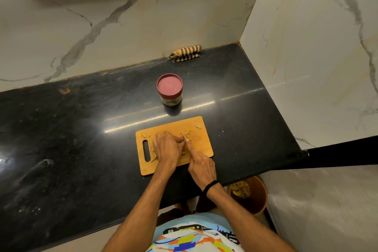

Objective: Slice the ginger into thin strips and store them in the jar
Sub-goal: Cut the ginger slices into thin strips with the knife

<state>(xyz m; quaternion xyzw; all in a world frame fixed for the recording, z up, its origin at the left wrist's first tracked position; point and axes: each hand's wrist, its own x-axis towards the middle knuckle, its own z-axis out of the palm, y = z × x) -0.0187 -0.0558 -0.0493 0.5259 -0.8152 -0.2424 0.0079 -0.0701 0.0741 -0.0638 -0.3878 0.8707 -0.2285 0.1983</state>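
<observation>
Head view, one frame. My landmark is the cutting board (204,150): one, wooden, with a handle slot at its left end, lying on the black counter (81,129).

Ginger (187,132), counted on the board:
- one cluster just right of the blade
- one piece (198,123) at the far right corner
- one small piece (144,135) at the far left, beyond the slot
- one pale slab (153,156) showing from under the left wrist, beside the slot

That makes four that I can separate. More may lie under the hands. I cannot tell whether any are thin strips, as they are too small.

Both hands are over the board. The left hand (167,147) sits on the board's middle with its fingers curled down, holding a ginger piece against the wood; that piece is almost wholly hidden. The right hand (201,166) is at the board's near edge, wrapped round the knife handle, with the index finger stretched along the back of the blade.

There is one knife (183,136). Only a short length of blade shows, just right of the left fingertips.

There is one glass jar (171,100), with one maroon lid (169,86) on it. It stands on the counter beyond the board's far edge, apart from the board.

One folded striped cloth (186,53) lies farther beyond the board, against the wall. One brown bin (257,196) stands below the counter, near and right of the board, with scraps inside.
</observation>
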